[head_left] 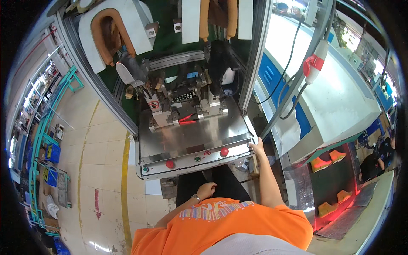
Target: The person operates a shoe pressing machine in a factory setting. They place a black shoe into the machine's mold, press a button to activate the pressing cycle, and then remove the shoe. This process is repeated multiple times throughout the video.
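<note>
My right hand (258,147) is at the right corner of the machine's control panel (182,165), thumb on the round button there and fingers curled over the edge. My left hand (206,191), with a band at the wrist, rests loosely closed over my dark trousers; nothing shows in it. On the right post of the machine sits a black shoe upper (219,59). The left post carries a grey and white form (128,74). Between the posts, red-handled pliers (187,119) lie on the metal bed (182,142). Brown U-shaped pads (103,27) on white holders hang above.
Red knobs (170,164) and green buttons (145,169) line the panel. A metal frame post (255,55) stands right of the machine. Beyond it, a conveyor (329,187) with orange shoes (321,164) glows red. Teal racks (38,148) stand far left.
</note>
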